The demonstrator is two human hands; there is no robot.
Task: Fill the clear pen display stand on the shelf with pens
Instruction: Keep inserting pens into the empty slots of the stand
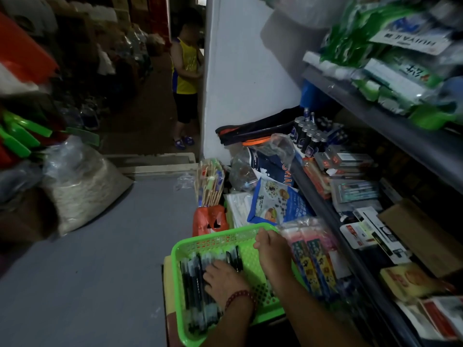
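A green plastic basket [218, 240] sits low in front of the shelf, with several black-and-clear pens [194, 279] lying along its left side. My left hand [223, 281], a bead bracelet on its wrist, lies flat on the pens with fingers spread. My right hand [271, 249] hovers over the basket's far right corner with fingers curled under, and what they hold is hidden. On the shelf to the right stands a clear plastic case [354, 192] with pens in it; blur keeps me from telling whether it is the display stand.
The grey shelf [323, 209] on the right carries boxed stationery, small dark bottles [309, 136] and a cardboard box [423, 234]. Packets and an orange mask [210, 221] crowd behind the basket. A grey counter [100, 259] lies to the left. A child [185, 78] stands in the aisle.
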